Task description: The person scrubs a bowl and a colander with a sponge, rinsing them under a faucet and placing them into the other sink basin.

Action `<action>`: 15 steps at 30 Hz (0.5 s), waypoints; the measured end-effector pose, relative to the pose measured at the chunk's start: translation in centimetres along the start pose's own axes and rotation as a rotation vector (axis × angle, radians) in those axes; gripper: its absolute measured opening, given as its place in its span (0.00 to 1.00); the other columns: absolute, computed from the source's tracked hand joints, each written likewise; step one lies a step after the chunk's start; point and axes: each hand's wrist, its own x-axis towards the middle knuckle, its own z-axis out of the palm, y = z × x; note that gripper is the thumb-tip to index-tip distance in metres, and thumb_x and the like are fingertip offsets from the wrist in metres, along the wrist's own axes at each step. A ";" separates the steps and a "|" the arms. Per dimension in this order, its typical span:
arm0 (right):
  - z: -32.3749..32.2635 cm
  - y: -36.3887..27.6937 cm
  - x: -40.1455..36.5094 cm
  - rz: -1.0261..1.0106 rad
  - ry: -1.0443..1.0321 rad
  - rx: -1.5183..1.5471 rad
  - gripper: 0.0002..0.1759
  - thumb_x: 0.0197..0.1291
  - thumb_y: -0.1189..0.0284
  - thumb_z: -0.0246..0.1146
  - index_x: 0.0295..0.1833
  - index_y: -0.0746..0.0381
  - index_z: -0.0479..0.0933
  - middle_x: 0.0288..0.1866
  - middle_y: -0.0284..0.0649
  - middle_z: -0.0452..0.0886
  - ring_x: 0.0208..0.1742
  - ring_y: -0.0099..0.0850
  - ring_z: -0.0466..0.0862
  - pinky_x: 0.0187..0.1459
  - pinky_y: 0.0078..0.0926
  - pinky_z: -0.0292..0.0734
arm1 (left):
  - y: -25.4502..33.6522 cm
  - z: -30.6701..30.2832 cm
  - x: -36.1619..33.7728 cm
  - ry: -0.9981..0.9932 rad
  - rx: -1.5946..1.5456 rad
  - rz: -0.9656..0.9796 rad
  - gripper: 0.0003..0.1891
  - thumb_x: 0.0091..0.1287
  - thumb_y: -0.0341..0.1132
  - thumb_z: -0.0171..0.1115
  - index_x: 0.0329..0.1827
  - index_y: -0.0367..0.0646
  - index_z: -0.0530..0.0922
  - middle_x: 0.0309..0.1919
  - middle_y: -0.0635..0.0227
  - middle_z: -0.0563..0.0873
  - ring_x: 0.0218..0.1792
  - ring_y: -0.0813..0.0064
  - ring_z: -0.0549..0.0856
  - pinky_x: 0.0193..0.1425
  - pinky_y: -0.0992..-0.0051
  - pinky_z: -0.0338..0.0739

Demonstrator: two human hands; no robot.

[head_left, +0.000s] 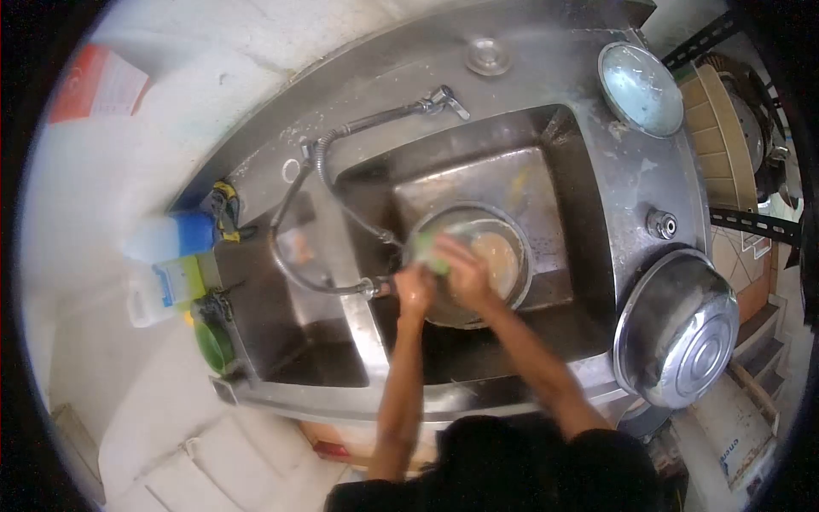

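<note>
A round metal bowl [522, 247] with cloudy liquid in it sits in the right sink basin [546, 192]. My left hand [414, 290] is closed round the end of the flexible hose [290, 269] at the bowl's left rim. Over the bowl, my right hand [462, 271] is blurred, its fingers bent against something green and pale [433, 249]. That green thing is smeared by motion, and I cannot make out whether it is a sponge.
A large upturned metal basin [682, 328] rests on the right counter, with a smaller bowl [641, 90] behind it. The faucet [444, 102] stands behind the basins. Bottles [175, 237] and a green bowl [213, 346] are at the left edge.
</note>
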 end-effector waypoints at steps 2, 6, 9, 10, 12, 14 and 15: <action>-2.5 2.3 1.9 0.190 0.224 -0.335 0.22 0.45 0.90 0.54 0.45 0.64 0.83 0.54 0.48 0.82 0.59 0.39 0.80 0.61 0.33 0.72 | 0.1 0.6 -0.8 0.251 -0.289 0.177 0.19 0.60 0.33 0.55 0.55 0.42 0.81 0.49 0.47 0.83 0.46 0.51 0.85 0.48 0.63 0.80; -2.6 2.8 2.8 0.520 0.385 -0.064 0.21 0.48 0.89 0.54 0.47 0.65 0.83 0.53 0.48 0.83 0.58 0.39 0.80 0.61 0.32 0.72 | 3.2 2.4 -0.5 0.266 -0.609 0.026 0.19 0.62 0.29 0.50 0.55 0.43 0.80 0.49 0.49 0.84 0.50 0.52 0.84 0.53 0.65 0.79; -0.3 1.6 1.2 0.230 0.349 0.000 0.23 0.49 0.90 0.53 0.49 0.64 0.82 0.50 0.48 0.84 0.54 0.35 0.82 0.57 0.28 0.75 | 3.3 2.5 0.0 0.356 -0.377 0.272 0.22 0.55 0.23 0.54 0.55 0.44 0.81 0.49 0.52 0.84 0.49 0.52 0.85 0.53 0.64 0.79; -0.7 1.8 1.2 0.151 0.284 -0.042 0.23 0.48 0.90 0.53 0.49 0.65 0.82 0.49 0.47 0.84 0.52 0.34 0.83 0.56 0.27 0.75 | 3.3 2.5 0.0 0.303 -0.413 0.144 0.24 0.52 0.21 0.55 0.55 0.44 0.81 0.50 0.52 0.84 0.50 0.52 0.84 0.53 0.64 0.79; -1.5 3.2 1.3 0.075 0.219 -0.081 0.24 0.47 0.91 0.53 0.49 0.65 0.82 0.48 0.47 0.84 0.50 0.33 0.83 0.55 0.26 0.76 | 3.9 1.9 -0.6 0.386 -0.284 0.287 0.26 0.48 0.18 0.55 0.53 0.44 0.82 0.51 0.50 0.83 0.53 0.54 0.83 0.57 0.65 0.78; -2.8 5.5 2.7 0.755 0.375 0.096 0.25 0.44 0.91 0.53 0.48 0.64 0.82 0.49 0.45 0.84 0.53 0.34 0.82 0.57 0.27 0.74 | 5.0 1.1 -1.7 0.425 -0.183 0.292 0.25 0.50 0.18 0.53 0.52 0.44 0.82 0.52 0.49 0.82 0.55 0.55 0.82 0.58 0.66 0.77; -2.4 4.3 2.5 0.721 0.327 0.065 0.24 0.49 0.91 0.52 0.49 0.62 0.82 0.45 0.46 0.85 0.51 0.33 0.83 0.56 0.31 0.74 | 4.5 1.0 -1.5 0.424 -0.180 0.308 0.25 0.50 0.18 0.53 0.52 0.44 0.82 0.52 0.49 0.82 0.55 0.55 0.82 0.58 0.66 0.77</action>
